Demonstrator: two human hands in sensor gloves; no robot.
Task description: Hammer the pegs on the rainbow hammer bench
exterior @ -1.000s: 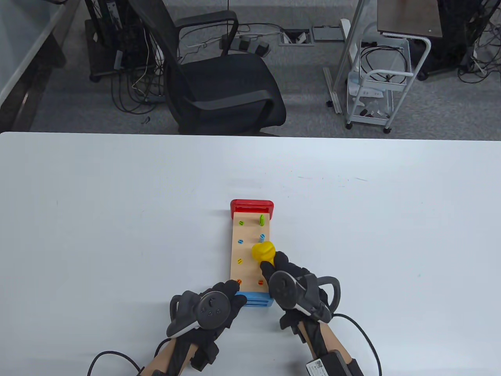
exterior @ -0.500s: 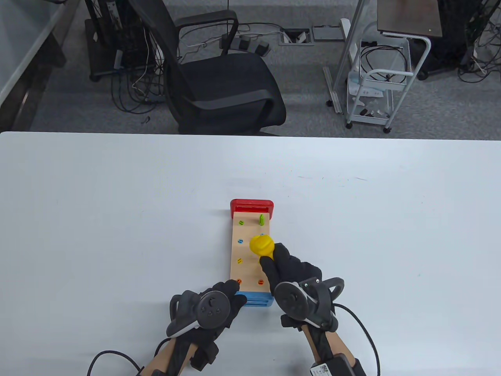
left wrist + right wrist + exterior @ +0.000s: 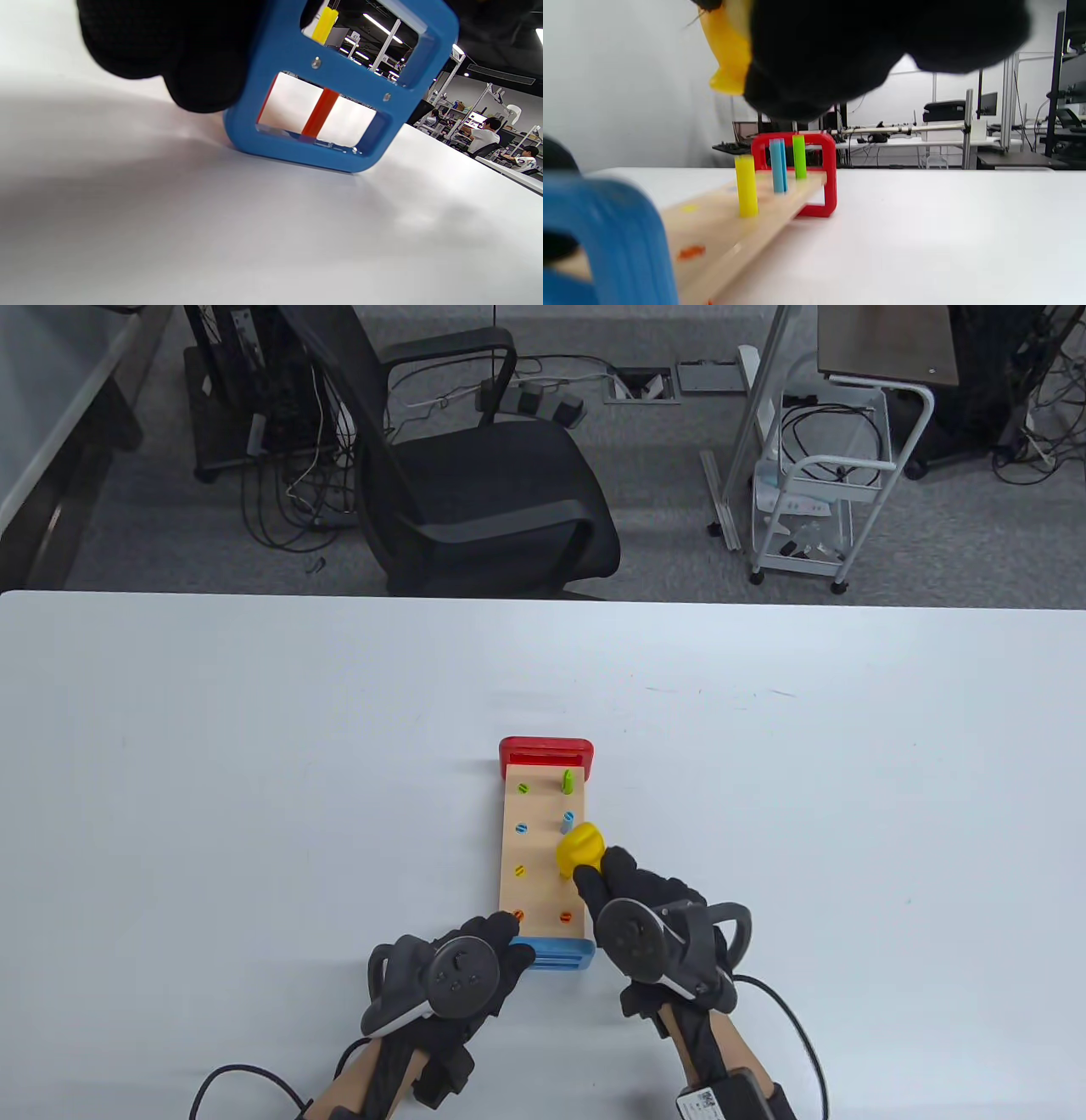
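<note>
Centrally on the white worktop (image 3: pixel 254 780), toward its near edge, the rainbow hammer bench (image 3: pixel 543 857) lies lengthwise, red end frame (image 3: pixel 546 750) far and blue end frame (image 3: pixel 553 954) near. Wide bare worktop spreads to its left, right and beyond; past the far edge stand an office chair (image 3: pixel 484 492) and a white cart (image 3: pixel 819 509). No brand or writing can be read on the toy; a small label on the right forearm is too small to make out

The left hand (image 3: pixel 450 976) rests against the blue frame's left corner, its fingers (image 3: pixel 199 72) curled onto it and touching the worktop. The right hand (image 3: pixel 649 912) grips the handle of the yellow hammer (image 3: pixel 580 848), fingers (image 3: pixel 840 51) clenched around it. The hammer head hovers above the right row of pegs, clear of the yellow peg (image 3: pixel 746 185) in the right wrist view. There the blue peg (image 3: pixel 777 165) and green peg (image 3: pixel 799 156) also stand proud of the board, while the left-row pegs sit nearly flush
</note>
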